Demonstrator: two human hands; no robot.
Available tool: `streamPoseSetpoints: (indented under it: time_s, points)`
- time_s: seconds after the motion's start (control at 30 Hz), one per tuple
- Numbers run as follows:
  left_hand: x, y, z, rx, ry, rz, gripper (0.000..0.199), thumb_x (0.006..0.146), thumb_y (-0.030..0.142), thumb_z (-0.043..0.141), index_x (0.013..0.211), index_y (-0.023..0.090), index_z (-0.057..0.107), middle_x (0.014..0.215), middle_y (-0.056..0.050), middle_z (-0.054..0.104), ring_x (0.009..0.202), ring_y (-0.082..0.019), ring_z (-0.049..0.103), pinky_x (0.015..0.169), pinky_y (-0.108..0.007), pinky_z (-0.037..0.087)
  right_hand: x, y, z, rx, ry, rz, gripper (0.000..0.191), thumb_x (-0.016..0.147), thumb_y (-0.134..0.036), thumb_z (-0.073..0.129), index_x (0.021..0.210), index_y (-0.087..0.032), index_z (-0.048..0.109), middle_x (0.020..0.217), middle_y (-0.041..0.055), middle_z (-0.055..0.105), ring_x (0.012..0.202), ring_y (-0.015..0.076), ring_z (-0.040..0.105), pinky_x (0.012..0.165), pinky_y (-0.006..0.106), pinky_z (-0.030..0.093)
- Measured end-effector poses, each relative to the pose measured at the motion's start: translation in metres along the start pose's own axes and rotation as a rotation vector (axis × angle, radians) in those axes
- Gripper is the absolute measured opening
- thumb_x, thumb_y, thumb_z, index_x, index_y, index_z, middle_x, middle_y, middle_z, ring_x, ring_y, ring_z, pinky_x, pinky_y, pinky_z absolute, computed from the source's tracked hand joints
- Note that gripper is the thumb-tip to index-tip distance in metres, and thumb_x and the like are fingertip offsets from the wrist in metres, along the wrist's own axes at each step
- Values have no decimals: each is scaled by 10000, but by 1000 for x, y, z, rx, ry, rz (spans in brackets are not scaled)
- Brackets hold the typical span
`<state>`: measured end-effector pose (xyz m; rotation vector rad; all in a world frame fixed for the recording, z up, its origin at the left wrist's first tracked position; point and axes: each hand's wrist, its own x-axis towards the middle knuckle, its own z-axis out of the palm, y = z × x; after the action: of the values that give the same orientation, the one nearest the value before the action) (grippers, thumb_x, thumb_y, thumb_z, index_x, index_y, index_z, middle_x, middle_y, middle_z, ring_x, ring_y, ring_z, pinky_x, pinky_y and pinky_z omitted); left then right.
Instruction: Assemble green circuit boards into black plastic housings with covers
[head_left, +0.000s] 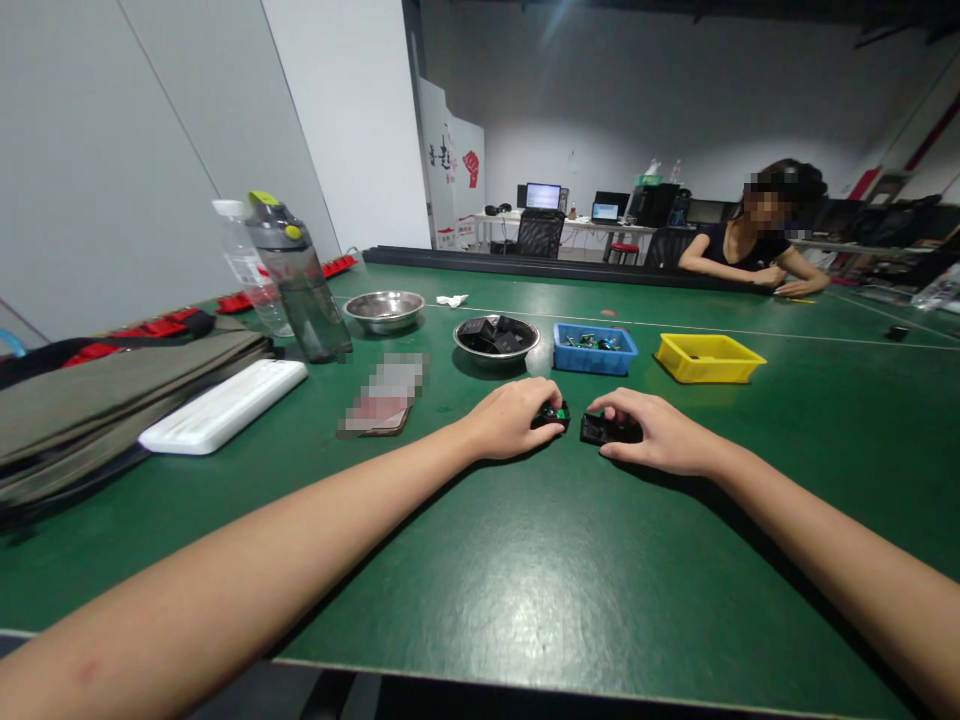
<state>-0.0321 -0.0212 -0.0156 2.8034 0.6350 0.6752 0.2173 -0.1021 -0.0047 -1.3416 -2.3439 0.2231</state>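
My left hand (512, 418) is closed around a small black plastic case (556, 416) with a green circuit board showing inside. Just to its right, my right hand (660, 430) grips a second black plastic case half (595, 429), hollow side up, between thumb and fingers. A narrow gap separates the two pieces, and fingers hide part of each. Beyond my left hand sits a steel bowl (466, 353) holding several black plastic cases (491, 334). Beside it, a blue bin (592, 358) contains small green and metallic parts.
A yellow bin (709, 368) stands right of the blue one. Leftward are another steel bowl (385, 318), a blurred phone-like object (386, 395), a white slab (225, 405), a grey bottle (304, 285), a clear bottle (259, 270) and a bag (112, 405). A person (750, 235) sits across the green table (495, 570).
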Motion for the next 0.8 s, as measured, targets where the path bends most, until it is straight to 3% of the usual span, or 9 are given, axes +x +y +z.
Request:
streamPoseSetpoints:
  time_s: [0.27,0.57,0.8]
  points:
    - [0,2,-2,-5,5,-8,186,872,303,667,1000,197,582,996,-60,683,908,-220,656,821,-341,518,2,-1,0,25,-6,13,269,824,-299,717,1069,-188,705,942,67,719,831,196,661,749,308,518]
    - [1,0,-1,-9,5,4,204,885,317,640,1035,196,572,1026,-67,692,918,-227,665,817,-349,524,4,-1,-1,10,6,-19,336,799,-360,800,1077,-180,742,1033,103,750,918,227,699,814,324,531]
    - [2,1,-2,-3,-6,-2,211,877,305,652,1035,189,574,1028,-70,692,920,-227,665,815,-348,523,3,-1,-2,-71,1,-44,245,813,-212,708,1052,-186,755,972,85,774,842,210,717,781,300,538]
